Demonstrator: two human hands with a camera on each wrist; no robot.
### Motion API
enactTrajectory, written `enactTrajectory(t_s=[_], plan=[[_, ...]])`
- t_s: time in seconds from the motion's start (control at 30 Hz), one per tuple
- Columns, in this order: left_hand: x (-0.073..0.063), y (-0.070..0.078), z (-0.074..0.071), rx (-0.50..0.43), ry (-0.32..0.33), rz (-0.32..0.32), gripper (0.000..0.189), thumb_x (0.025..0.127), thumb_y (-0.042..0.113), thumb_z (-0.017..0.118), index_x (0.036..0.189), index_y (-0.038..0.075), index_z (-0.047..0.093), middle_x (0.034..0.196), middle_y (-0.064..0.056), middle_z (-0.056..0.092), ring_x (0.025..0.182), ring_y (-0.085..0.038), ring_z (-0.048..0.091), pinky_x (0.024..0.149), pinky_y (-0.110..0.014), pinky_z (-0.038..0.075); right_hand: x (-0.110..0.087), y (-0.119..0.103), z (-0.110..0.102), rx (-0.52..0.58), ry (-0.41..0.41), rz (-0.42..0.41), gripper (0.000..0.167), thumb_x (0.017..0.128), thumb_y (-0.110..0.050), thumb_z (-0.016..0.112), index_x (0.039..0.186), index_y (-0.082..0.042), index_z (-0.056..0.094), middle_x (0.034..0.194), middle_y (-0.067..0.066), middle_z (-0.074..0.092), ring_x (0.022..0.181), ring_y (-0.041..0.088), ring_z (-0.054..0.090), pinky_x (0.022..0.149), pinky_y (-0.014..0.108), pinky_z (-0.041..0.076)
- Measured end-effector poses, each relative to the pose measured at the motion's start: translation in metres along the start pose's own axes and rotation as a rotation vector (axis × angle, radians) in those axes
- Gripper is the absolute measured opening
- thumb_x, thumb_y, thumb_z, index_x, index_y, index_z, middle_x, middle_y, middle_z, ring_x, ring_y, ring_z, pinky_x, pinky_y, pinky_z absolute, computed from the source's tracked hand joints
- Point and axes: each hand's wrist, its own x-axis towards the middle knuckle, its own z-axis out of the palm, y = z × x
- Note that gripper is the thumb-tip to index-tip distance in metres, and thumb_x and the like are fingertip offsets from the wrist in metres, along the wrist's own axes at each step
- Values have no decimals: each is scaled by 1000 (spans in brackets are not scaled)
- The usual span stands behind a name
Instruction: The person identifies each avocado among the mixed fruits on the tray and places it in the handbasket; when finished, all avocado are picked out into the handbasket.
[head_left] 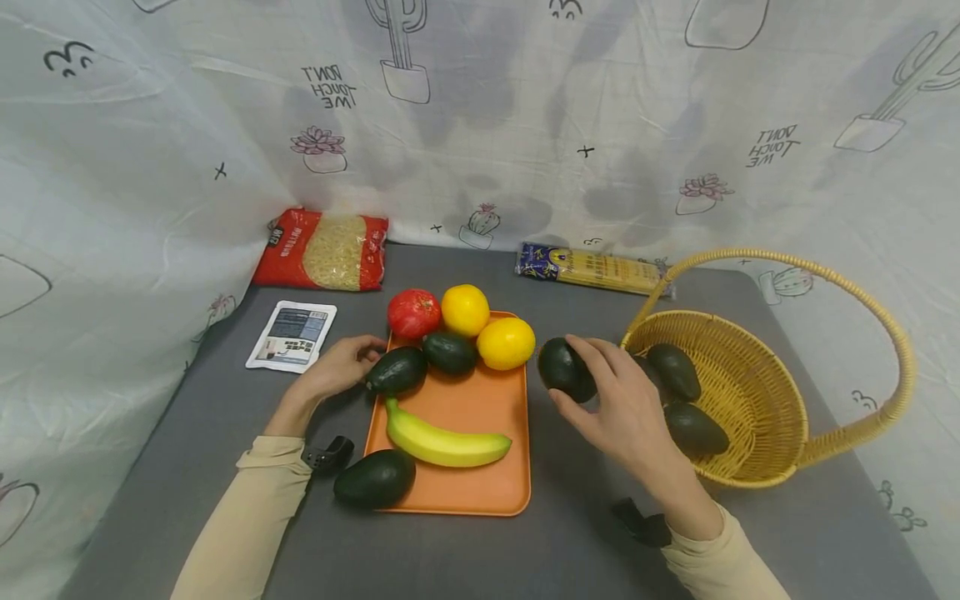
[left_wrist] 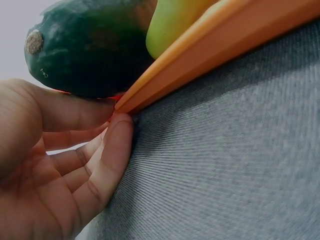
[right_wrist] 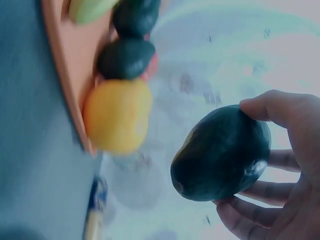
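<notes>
My right hand (head_left: 630, 408) grips a dark green avocado (head_left: 566, 369) in the air between the tray and the basket; the right wrist view shows thumb and fingers round this avocado (right_wrist: 222, 154). At the orange tray's (head_left: 480, 492) left side, my left hand (head_left: 341, 367) pinches the rim between thumb and fingers, clearest in the left wrist view. On the tray lie a banana (head_left: 448, 440), two more avocados near the top, two yellow fruits (head_left: 506, 343) and a red pomegranate-like fruit (head_left: 414, 313). Another avocado (head_left: 375, 478) lies across its lower left corner.
A yellow wicker basket (head_left: 795, 400) with a tall arched handle stands at the right, holding several avocados (head_left: 696, 429). Along the back lie a red pasta bag (head_left: 322, 250) and a yellow-blue noodle pack (head_left: 592, 268). A white pouch (head_left: 291, 336) lies left of the tray.
</notes>
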Motion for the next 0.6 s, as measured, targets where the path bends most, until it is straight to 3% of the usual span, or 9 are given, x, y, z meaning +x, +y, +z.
enactTrajectory(t_s=[0.33, 0.5, 0.6], plan=[[1, 0, -1, -11, -2, 0, 40, 90, -5, 48, 129, -13, 52, 101, -24, 63, 85, -23, 59, 67, -26, 48, -30, 39, -41, -51, 92, 163, 71, 70, -20, 79, 136, -11, 55, 118, 18, 59, 88, 34, 62, 66, 49, 48], [-1, 1, -1, -7, 4, 6, 40, 89, -5, 49, 128, -13, 53, 100, -24, 64, 85, -23, 59, 68, -26, 48, -42, 53, -48, -94, 92, 229, 69, 70, -18, 78, 134, -11, 56, 117, 20, 57, 74, 34, 61, 55, 45, 44], [-2, 3, 0, -8, 4, 7, 40, 89, -5, 49, 128, -13, 53, 100, -24, 64, 85, -23, 59, 68, -26, 49, -49, 58, -49, -101, 51, 282, 67, 71, -19, 78, 134, -10, 56, 116, 22, 56, 76, 37, 60, 54, 46, 42]])
